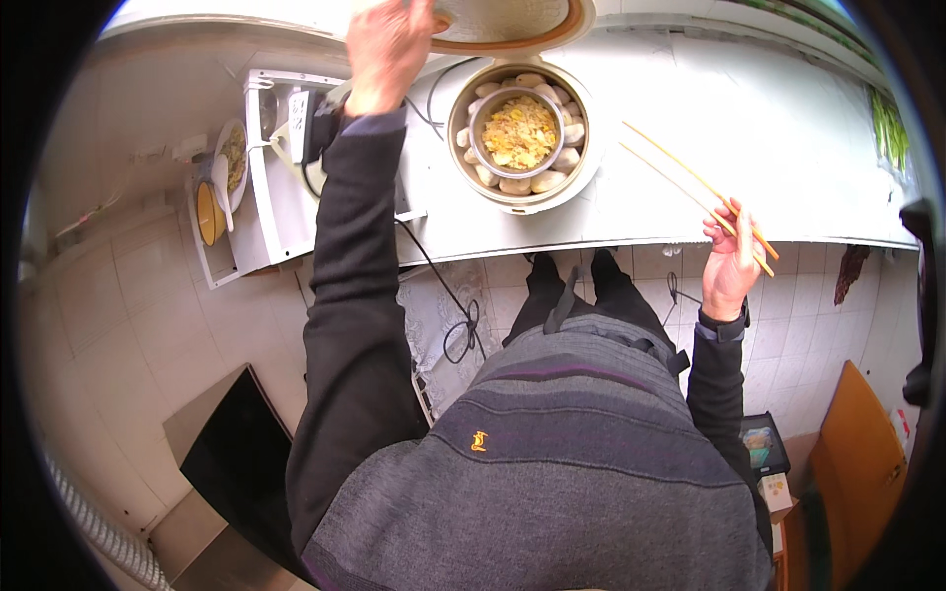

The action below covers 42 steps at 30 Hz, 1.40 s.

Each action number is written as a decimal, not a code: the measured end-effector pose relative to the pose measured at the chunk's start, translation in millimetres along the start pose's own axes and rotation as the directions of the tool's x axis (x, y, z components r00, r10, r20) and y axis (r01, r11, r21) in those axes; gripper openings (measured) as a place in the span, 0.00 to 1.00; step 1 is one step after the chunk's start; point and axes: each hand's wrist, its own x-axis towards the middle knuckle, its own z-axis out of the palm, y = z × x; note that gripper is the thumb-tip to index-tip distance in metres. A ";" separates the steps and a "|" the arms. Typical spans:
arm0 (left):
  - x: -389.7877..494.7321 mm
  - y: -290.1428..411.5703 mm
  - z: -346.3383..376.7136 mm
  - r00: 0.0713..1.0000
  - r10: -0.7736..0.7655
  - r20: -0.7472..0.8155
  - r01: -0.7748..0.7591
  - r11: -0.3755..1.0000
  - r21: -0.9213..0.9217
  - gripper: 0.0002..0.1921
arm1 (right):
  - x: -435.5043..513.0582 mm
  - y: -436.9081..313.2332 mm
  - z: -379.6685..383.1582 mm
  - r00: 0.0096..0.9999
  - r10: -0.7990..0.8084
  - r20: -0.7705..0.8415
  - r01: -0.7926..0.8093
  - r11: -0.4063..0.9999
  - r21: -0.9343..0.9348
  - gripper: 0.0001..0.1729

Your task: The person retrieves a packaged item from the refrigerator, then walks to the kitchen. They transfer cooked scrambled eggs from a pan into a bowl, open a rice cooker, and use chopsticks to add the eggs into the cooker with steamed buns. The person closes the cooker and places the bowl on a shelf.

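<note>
My left hand is at the edge of the raised lid of a rice cooker; its fingertips are partly cut off by the frame's top. The white rice cooker stands open on the counter. Inside it sits a round metal bowl of yellowish fried rice. Pale oval pieces of food, perhaps tubers, ring the bowl. In my right hand is a pair of wooden chopsticks, held over the front edge of the counter, with their tips pointing toward the cooker.
The white counter runs across the front. A white rack stands to the left, beside a plate of food, a white spoon and a yellow bowl. Green vegetables lie far right. A black cord hangs over the edge.
</note>
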 end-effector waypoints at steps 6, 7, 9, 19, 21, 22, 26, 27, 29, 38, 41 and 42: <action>-78.9 -8.1 -29.0 0.907 0.420 0.036 -0.398 0.824 0.403 0.23 | 1.4 2.5 -9.1 0.999 0.044 -0.027 -0.045 0.999 -0.008 0.19; -99.2 -9.8 -29.1 0.909 0.414 0.056 -0.403 0.835 0.375 0.24 | 1.8 3.6 -9.8 0.999 0.047 -0.023 -0.048 0.999 -0.018 0.20; -144.9 -13.0 -21.8 0.953 0.296 0.071 -0.303 0.902 0.308 0.28 | 3.9 5.0 -10.5 0.998 0.057 -0.021 -0.057 0.998 0.003 0.19; -271.1 -66.3 56.9 0.994 0.106 0.019 -0.107 0.963 0.248 0.41 | 5.4 9.8 -5.8 0.998 0.062 -0.017 -0.062 0.998 -0.019 0.19; -273.0 -70.0 57.8 0.995 0.086 0.042 -0.095 0.954 0.283 0.41 | 4.2 9.4 -7.5 0.998 0.062 -0.022 -0.063 0.998 -0.022 0.19; -272.6 -70.2 57.7 0.995 0.071 0.065 -0.086 0.955 0.284 0.40 | 3.6 9.2 -8.7 0.998 0.066 -0.016 -0.066 0.998 -0.019 0.19; -268.3 -66.6 60.7 0.998 0.027 0.050 -0.040 0.956 0.289 0.41 | 1.6 8.8 -13.2 0.997 0.072 -0.018 -0.072 0.997 0.005 0.18; -267.5 -66.4 61.9 0.998 0.044 0.047 -0.056 0.955 0.290 0.41 | 1.2 8.9 -14.3 0.998 0.068 -0.016 -0.068 0.998 0.010 0.18; -267.6 -67.5 64.2 0.997 0.066 0.051 -0.078 0.951 0.299 0.42 | 0.3 9.2 -16.6 0.997 0.078 -0.016 -0.078 0.997 0.008 0.19; -267.3 -73.6 64.8 0.995 0.078 0.059 -0.093 0.943 0.319 0.42 | -0.4 11.9 -17.9 0.996 0.085 -0.032 -0.084 0.996 0.028 0.18; -261.8 -64.5 59.8 0.995 0.072 0.074 -0.092 0.942 0.322 0.42 | -0.2 12.1 -16.9 0.996 0.083 -0.033 -0.083 0.996 0.020 0.18; -258.9 -60.9 57.3 0.995 0.073 0.068 -0.090 0.949 0.302 0.41 | -0.2 12.0 -16.6 0.996 0.082 -0.035 -0.081 0.997 0.016 0.18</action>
